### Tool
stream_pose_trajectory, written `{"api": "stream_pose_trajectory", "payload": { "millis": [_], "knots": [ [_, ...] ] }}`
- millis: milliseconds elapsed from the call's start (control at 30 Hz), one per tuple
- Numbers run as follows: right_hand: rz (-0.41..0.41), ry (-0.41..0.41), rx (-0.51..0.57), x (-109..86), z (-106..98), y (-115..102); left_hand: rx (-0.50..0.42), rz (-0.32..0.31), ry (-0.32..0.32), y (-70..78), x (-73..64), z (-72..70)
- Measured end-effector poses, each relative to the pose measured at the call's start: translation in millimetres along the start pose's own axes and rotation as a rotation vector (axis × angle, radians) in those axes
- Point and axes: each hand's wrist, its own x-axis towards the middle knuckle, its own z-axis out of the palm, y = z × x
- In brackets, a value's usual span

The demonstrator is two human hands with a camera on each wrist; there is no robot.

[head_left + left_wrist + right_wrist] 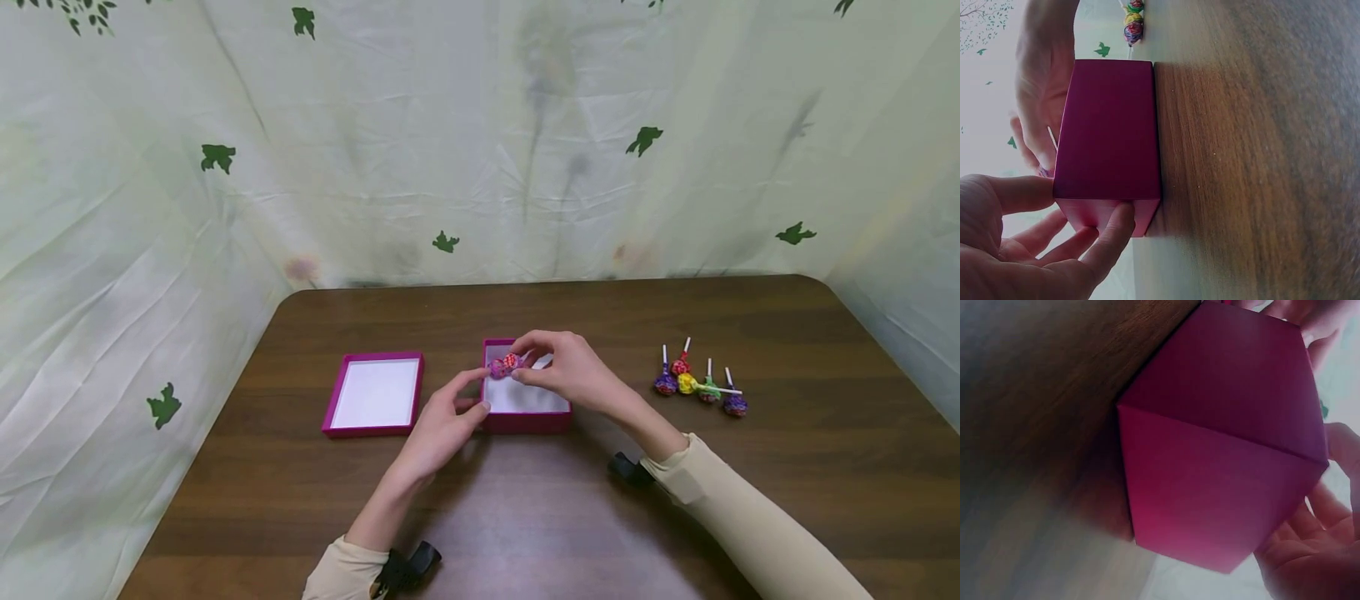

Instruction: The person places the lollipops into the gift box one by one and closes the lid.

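A magenta box [527, 423] with a white inside stands uncovered at mid-table. My right hand [562, 367] pinches a lollipop [512, 361] in a red wrapper over the box's far left part. Against it shows a purple-pink lollipop head [497, 369]; whether the same fingers hold it I cannot tell. My left hand [444, 425] touches the box's left side, its fingers spread along the wall and the thumb at the near corner. In the left wrist view a white stick [1052, 136] shows between the right hand and the box.
Left of the box lies its magenta lid [375, 393], white inside facing up. To the right several lollipops lie grouped, among them a yellow one [687, 383] and a purple one [735, 406]. A printed cloth [480, 150] hangs behind the table's far edge.
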Motion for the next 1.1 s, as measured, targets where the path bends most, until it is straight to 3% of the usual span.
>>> {"api": "stream_pose_trajectory", "payload": {
  "millis": [200, 667, 1100],
  "knots": [
    [-0.012, -0.072, -0.068, 9.8, 7, 1, -0.025, 0.017, -0.004, 1.3, 0.2, 0.1],
    [0.058, -0.198, -0.238, 29.1, 20, -2, -0.041, 0.02, -0.001, 2.7, -1.4, -0.5],
    [0.062, -0.186, -0.317, 32.5, 31, 0, -0.034, 0.021, -0.003, 0.6, 0.0, 0.1]
  ]
}}
